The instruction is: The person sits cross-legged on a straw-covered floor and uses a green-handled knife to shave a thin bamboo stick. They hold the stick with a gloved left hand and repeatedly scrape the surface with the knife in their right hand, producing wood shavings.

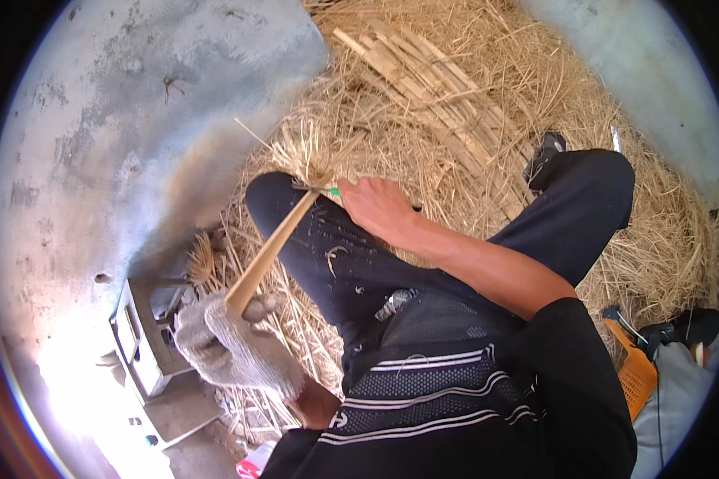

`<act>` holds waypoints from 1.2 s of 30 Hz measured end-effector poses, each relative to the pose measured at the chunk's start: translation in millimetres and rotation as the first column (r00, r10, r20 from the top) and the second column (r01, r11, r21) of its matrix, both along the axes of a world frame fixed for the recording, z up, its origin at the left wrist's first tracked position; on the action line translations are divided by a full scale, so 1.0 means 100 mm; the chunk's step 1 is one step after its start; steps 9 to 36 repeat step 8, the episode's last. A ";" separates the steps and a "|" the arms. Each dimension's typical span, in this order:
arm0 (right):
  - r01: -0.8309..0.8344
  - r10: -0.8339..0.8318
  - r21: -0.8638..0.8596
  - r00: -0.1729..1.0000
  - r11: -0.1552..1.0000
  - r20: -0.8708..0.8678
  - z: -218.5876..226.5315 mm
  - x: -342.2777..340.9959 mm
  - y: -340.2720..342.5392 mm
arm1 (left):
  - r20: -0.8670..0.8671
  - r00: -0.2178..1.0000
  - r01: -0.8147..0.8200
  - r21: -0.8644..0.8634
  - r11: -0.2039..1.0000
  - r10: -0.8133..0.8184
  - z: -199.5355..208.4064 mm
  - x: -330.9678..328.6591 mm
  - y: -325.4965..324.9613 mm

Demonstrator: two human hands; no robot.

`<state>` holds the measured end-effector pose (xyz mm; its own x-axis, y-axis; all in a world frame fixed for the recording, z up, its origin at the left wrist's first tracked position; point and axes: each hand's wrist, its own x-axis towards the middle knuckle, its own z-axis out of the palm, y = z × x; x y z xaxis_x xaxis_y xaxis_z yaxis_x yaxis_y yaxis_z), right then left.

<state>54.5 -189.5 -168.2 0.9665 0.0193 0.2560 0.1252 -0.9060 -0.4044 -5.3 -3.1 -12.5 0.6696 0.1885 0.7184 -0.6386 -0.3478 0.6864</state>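
My left hand (236, 343), in a pale knitted work glove, is closed round the lower end of a long flat bamboo strip (272, 249). The strip slants up and to the right, over my bent left knee. At its upper end my bare right hand (375, 206) is closed on a knife whose green handle (335, 191) shows just beside the fist. Its thin dark blade (305, 187) lies across the strip at the knee. Beyond the blade, the strip's end frays into a fan of thin pale shavings (310, 156).
Loose shavings (615, 271) cover the floor around my crossed legs. A bundle of flat bamboo strips (447, 96) lies ahead. A small wooden frame (148, 343) stands at the left by the stained wall (120, 160). An orange plastic piece (637, 379) is at the right.
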 end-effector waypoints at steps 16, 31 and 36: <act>0.037 -0.037 -0.058 0.999 0.998 -0.002 -0.43 0.19 -0.02 | 0.066 0.998 0.024 -0.004 1.000 -0.024 -0.05 -0.02 -0.09; 0.037 -0.037 -0.058 0.999 0.998 -0.002 -0.43 0.19 -0.02 | 0.066 0.998 0.024 -0.004 1.000 -0.024 -0.05 -0.02 -0.09; 0.037 -0.037 -0.058 0.999 0.998 -0.002 -0.43 0.19 -0.02 | 0.066 0.998 0.024 -0.004 1.000 -0.024 -0.05 -0.02 -0.09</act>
